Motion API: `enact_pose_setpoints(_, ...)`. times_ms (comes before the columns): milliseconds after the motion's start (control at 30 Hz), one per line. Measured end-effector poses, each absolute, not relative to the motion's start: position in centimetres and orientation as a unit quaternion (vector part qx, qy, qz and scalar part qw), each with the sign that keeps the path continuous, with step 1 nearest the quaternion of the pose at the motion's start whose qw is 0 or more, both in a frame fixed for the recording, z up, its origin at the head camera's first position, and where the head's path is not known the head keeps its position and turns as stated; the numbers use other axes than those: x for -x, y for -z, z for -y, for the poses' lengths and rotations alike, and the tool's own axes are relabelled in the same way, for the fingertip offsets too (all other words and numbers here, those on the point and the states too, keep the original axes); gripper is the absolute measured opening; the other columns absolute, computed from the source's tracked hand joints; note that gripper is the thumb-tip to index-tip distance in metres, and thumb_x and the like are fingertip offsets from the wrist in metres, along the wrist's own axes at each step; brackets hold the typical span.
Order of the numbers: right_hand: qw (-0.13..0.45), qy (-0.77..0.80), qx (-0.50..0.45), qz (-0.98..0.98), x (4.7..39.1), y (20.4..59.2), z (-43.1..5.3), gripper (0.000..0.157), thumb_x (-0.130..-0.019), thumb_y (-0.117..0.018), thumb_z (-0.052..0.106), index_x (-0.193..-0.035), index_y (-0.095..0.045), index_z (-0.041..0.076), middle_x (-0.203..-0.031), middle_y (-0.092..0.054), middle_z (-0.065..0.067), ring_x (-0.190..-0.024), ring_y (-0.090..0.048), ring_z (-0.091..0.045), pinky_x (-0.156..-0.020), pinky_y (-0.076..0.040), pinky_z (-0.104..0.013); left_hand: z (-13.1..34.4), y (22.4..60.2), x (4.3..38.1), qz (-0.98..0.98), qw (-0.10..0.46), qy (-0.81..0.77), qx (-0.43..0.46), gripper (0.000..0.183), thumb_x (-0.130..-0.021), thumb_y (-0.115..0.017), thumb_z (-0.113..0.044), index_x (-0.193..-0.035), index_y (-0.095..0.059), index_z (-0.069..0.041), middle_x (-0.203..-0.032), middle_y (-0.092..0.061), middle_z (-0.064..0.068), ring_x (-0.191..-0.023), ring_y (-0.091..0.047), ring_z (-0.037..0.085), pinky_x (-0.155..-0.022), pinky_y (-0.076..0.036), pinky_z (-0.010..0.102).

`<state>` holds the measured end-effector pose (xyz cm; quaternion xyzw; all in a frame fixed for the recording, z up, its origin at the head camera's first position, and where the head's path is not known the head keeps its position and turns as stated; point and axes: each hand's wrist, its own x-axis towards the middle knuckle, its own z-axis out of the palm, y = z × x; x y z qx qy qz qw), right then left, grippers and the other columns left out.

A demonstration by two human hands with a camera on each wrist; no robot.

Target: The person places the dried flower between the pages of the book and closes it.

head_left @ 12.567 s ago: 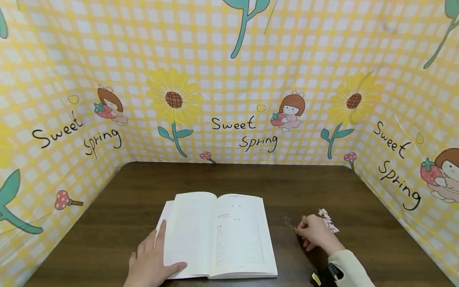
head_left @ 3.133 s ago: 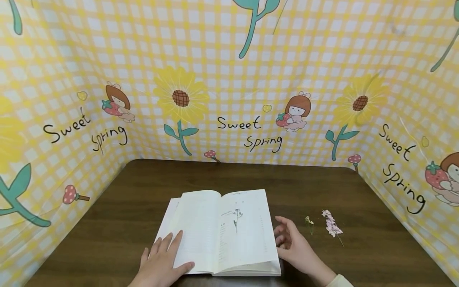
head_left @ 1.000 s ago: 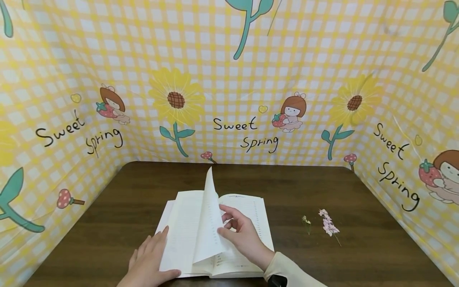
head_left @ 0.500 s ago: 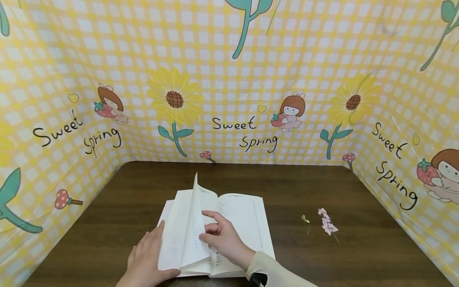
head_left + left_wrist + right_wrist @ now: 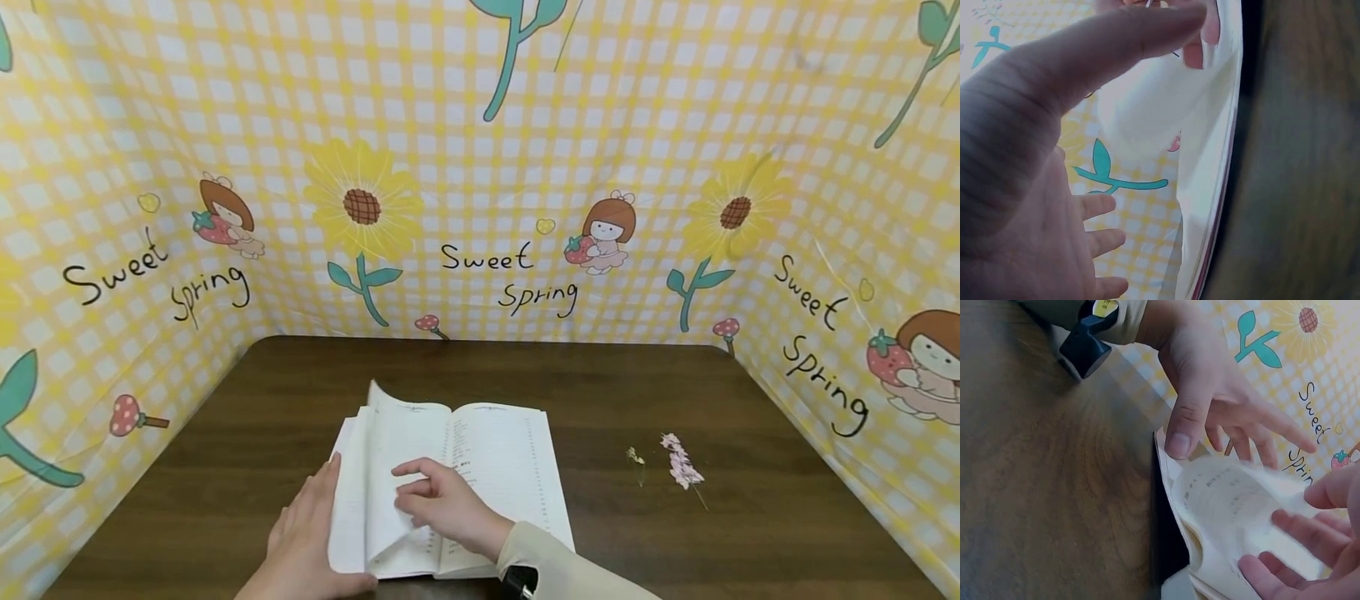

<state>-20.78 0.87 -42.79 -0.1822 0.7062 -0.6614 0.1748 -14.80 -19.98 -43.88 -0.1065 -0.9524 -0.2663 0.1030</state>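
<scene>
An open book (image 5: 510, 467) lies on the brown table. My left hand (image 5: 296, 537) rests along its left edge, fingers extended and thumb near the bottom edge. Over the left half of the book my right hand (image 5: 453, 504) touches a page (image 5: 390, 425) that stands partly raised and curves to the left. In the right wrist view this page (image 5: 1222, 494) bends beside the right hand's loosely bent fingers (image 5: 1310, 540), which push against it. No flower shows on the visible pages.
Right of the book lie a pink flower sprig (image 5: 681, 462) and a small pale yellow flower sprig (image 5: 636, 457). A yellow checked cloth (image 5: 480, 167) encloses the table (image 5: 600, 375) at the back and sides.
A thin flower sprig was held, then lay on the right page; it is out of sight now. The right hand has swept a page from right to left. The left hand stays at the book.
</scene>
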Motion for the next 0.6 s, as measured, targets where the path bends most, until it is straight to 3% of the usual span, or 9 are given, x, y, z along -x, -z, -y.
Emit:
enact_pose_setpoints(133,0.21,0.654,0.181,-0.704,20.89,42.53,-0.91,0.028,-0.096,-0.062,0.002,-0.124,-0.061,0.0,-0.108,-0.072,-0.018,-0.102,-0.069,-0.028,-0.075,-0.058,-0.036,19.98,43.72,14.79,0.953,0.104,0.261,0.109,0.151,-0.048,-0.096,-0.044,-0.159,-0.001,-0.01,-0.151,-0.026,0.03,-0.133,-0.028,0.055,-0.095,-0.024,0.078)
enact_pose_setpoints(367,0.238,0.647,0.183,-0.701,21.13,42.51,-1.15,0.027,-0.096,-0.062,0.003,-0.122,-0.064,-0.003,-0.111,-0.071,-0.017,-0.105,-0.067,-0.027,-0.079,-0.058,-0.036,20.27,43.97,15.01,0.966,0.087,0.221,0.098,0.142,-0.056,-0.092,-0.05,-0.159,-0.004,-0.009,-0.152,-0.026,0.031,-0.133,-0.026,0.06,-0.094,-0.025,0.08)
enact_pose_setpoints(600,0.257,0.64,0.218,-0.691,21.32,42.64,-1.7,0.029,-0.098,-0.059,0.004,-0.126,-0.061,-0.004,-0.112,-0.07,-0.019,-0.103,-0.067,-0.024,-0.083,-0.056,-0.032,20.39,44.29,15.08,0.974,0.067,0.196,0.096,0.103,-0.074,-0.083,-0.05,-0.153,-0.03,-0.01,-0.151,-0.036,0.028,-0.135,-0.026,0.06,-0.094,-0.023,0.083)
